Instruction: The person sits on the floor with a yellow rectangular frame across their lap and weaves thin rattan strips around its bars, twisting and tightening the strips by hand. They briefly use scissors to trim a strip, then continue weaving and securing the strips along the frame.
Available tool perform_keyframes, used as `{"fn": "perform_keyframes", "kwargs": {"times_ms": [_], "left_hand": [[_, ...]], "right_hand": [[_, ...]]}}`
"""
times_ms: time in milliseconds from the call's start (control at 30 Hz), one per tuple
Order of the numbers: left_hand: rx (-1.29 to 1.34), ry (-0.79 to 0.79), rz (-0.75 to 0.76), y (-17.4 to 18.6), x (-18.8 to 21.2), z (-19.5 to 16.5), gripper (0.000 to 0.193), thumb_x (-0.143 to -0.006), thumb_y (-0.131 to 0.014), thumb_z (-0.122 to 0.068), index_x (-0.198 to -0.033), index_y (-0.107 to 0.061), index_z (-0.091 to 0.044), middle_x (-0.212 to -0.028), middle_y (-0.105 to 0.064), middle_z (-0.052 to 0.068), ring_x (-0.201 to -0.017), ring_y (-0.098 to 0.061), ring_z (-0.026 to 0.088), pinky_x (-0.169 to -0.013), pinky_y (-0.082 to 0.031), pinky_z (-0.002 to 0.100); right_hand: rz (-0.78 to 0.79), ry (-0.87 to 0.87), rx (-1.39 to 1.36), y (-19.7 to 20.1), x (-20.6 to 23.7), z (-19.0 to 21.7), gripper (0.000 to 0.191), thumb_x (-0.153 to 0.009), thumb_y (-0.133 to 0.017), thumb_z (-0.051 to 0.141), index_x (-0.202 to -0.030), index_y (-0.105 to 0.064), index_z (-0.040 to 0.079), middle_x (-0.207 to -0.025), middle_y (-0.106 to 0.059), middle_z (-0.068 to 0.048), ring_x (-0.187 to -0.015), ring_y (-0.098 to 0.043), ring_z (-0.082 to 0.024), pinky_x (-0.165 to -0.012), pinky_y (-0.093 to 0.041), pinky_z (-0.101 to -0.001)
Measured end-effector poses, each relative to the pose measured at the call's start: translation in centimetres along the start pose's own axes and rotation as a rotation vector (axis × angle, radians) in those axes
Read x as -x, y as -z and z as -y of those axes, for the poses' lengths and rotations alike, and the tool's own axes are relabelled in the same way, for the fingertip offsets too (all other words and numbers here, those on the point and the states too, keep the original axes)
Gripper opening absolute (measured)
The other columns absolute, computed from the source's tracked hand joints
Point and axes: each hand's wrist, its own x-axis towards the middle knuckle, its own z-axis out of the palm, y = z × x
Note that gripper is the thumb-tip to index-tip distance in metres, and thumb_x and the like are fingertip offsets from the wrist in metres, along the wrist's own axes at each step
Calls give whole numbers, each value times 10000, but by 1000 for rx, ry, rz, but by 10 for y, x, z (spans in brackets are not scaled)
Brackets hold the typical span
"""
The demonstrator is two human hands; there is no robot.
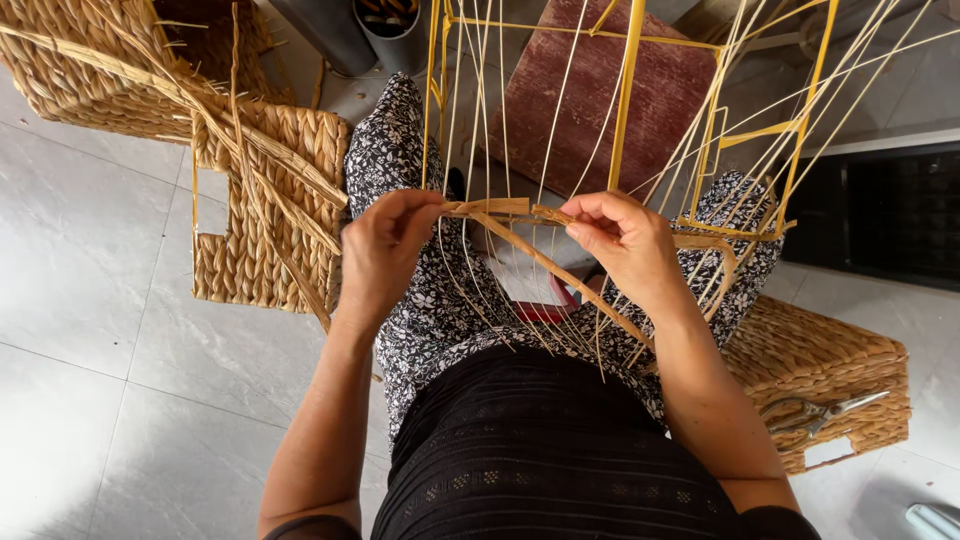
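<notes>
A yellow wire frame (628,110) with many thin pale stakes stands between my knees. Across its front runs a flat tan straw strand (500,209). My left hand (385,250) pinches the strand's left end with thumb and fingers. My right hand (625,240) grips the strand on the right, just in front of a yellow upright bar. A loose length of the strand (560,275) hangs down diagonally toward my right forearm. Both hands are close together, level with each other, over my patterned trousers.
A woven straw basket (265,210) with trailing strands lies on the grey tiled floor at left, with a larger one (90,70) behind it. At right a woven box (830,370) carries scissors (820,412). A red stool (600,90) stands beyond the frame.
</notes>
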Motion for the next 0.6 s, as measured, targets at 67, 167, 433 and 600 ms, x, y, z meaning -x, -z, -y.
{"fn": "perform_keyframes", "kwargs": {"times_ms": [67, 167, 433, 600], "left_hand": [[19, -1, -60, 10, 2, 7, 121, -999, -710, -121, -1089, -771, -66, -822, -743, 11, -664, -635, 18, -545, -505, 184], [87, -9, -142, 24, 4, 12, 124, -1012, -716, -105, -1114, -770, -60, -886, -743, 20, -701, -620, 23, -569, -490, 183], [-153, -250, -26, -24, -4, -8, 101, -937, -779, -124, -1018, -795, -66, -834, -686, 70, -611, -618, 161, -560, -513, 316], [-375, -358, -102, -55, -20, -18, 133, -892, -791, -153, -988, -771, -63, -842, -638, 89, -729, -670, 251, -670, -555, 383]], "right_hand": [[-12, -12, 0, 0, -1, 0, 159, -927, -733, 0, -1080, -708, 36, -956, -720, -9, -855, -680, -73, -751, -573, -230], [-6, 19, 19, -3, -5, 0, 131, -918, -765, 21, -1033, -707, 41, -949, -722, -5, -857, -687, -71, -739, -574, -226], [-3, 35, 167, -21, -21, 7, 102, -916, -775, 57, -1009, -732, 55, -917, -705, -3, -796, -690, -91, -699, -579, -232], [25, 86, 254, -28, -31, 7, 71, -920, -775, 72, -949, -719, 39, -939, -672, -39, -821, -709, -103, -726, -598, -242]]}}
